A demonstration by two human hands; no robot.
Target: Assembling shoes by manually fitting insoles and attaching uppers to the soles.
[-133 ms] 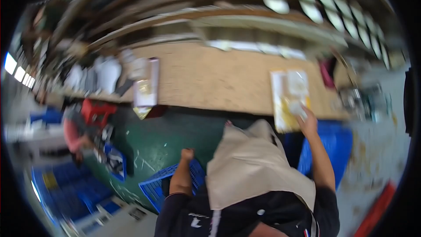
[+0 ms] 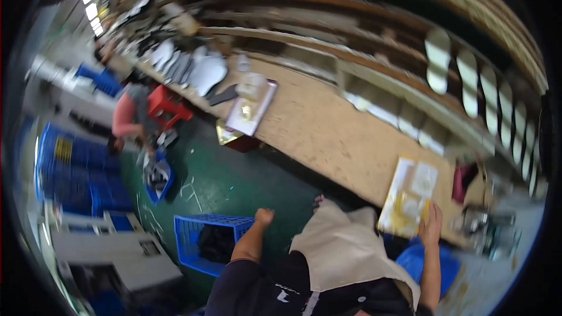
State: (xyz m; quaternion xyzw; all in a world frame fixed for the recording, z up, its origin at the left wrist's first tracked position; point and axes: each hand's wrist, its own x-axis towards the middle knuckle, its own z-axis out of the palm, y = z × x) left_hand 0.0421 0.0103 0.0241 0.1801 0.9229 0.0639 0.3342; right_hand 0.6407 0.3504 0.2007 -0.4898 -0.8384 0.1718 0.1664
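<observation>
Right hand (image 2: pixel 432 222), fingers curled over the near edge of a yellow-white tray (image 2: pixel 408 198), steadies it flat on the plywood bench (image 2: pixel 328 129); left hand (image 2: pixel 263 217) hangs fisted and empty above a blue crate (image 2: pixel 193 240)

The workbench (image 2: pixel 328 134) top is pale tan, speckled with small dark flecks. At its near right edge lies a yellow-and-white tray (image 2: pixel 408 196), the right hand (image 2: pixel 432 222) touching it. Toward the bench's far left edge sits a white-and-lilac board (image 2: pixel 253 108) beside grey and white sheets (image 2: pixel 193 67). The floor (image 2: pixel 234 181) is dark green with white scuffs. The crate (image 2: pixel 202 240) near the left hand (image 2: pixel 263 216) is bright blue. The apron (image 2: pixel 345 248) is plain beige, the sleeves navy. A stool (image 2: pixel 165 105) is red.
</observation>
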